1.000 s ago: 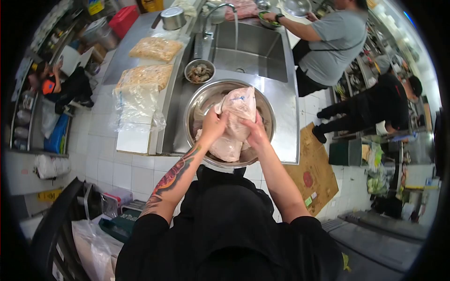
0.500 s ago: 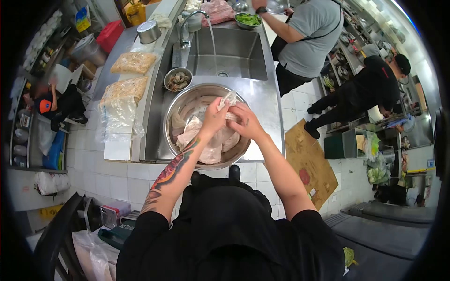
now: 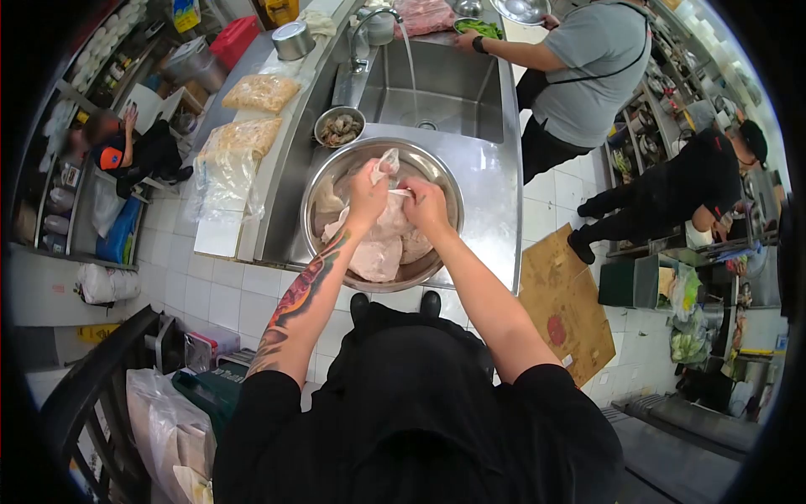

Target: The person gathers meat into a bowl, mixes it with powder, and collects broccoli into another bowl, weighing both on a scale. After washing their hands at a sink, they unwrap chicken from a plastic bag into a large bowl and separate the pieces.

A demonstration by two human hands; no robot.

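A large steel bowl [image 3: 457, 189] stands on the counter at the sink's near edge. Pale pieces of meat [image 3: 375, 259] lie in it, partly under a clear plastic bag [image 3: 388, 161]. Above the bowl, my left hand [image 3: 366, 195] is closed round the bag's gathered neck, with a crumpled end poking out over the thumb. Facing it, my right hand [image 3: 425, 206] pinches a whitish strip of the plastic, stretched between the two hands. A small metal bowl of shrimp [image 3: 340, 128] sits just behind the large bowl, to the left.
Water runs from the faucet [image 3: 382, 15] into the sink [image 3: 445, 80]. Bagged tan food [image 3: 239, 143] lies on the left ledge near a lidded pot [image 3: 293, 39]. A person in grey [image 3: 588, 76] stands at right by a bowl of greens [image 3: 478, 30]. Cardboard [image 3: 562, 311] covers some floor.
My hands have moved apart, pulling a strip of plastic taut between them. The person in grey has brought a hand down to the greens bowl. The whole view has shifted slightly.
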